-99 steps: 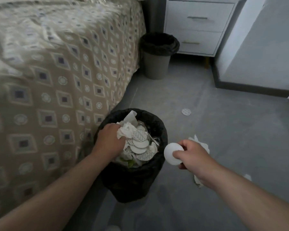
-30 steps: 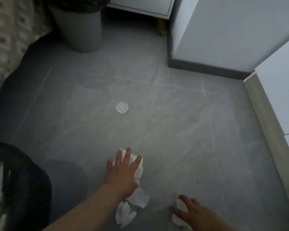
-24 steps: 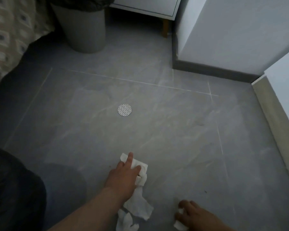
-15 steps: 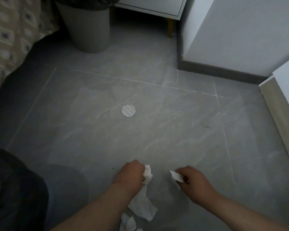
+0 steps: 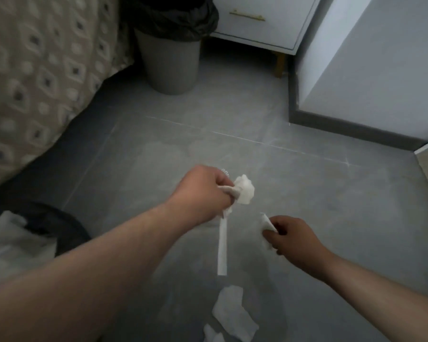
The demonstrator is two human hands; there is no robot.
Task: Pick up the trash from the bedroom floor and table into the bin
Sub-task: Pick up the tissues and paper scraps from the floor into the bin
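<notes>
My left hand (image 5: 204, 191) is raised above the grey floor, shut on a crumpled white tissue (image 5: 244, 189) with a long strip hanging down from it. My right hand (image 5: 293, 236) is lower and to the right, pinching a small white paper scrap (image 5: 266, 223). More white tissue pieces (image 5: 232, 314) lie on the floor below both hands. The black-lined bin (image 5: 47, 223), stuffed with white trash, sits at the lower left. The round patterned pad on the floor is almost wholly hidden behind my left hand.
A patterned bed (image 5: 35, 70) fills the left side. A second grey bin (image 5: 171, 58) with a black liner stands at the back beside a white nightstand (image 5: 262, 23). A white wall corner (image 5: 356, 70) with dark skirting juts in on the right.
Both hands have lifted off the floor with their paper; the left one rose highest, trailing a tissue strip. The view has swung left, bringing the bed and black-lined bin back in.
</notes>
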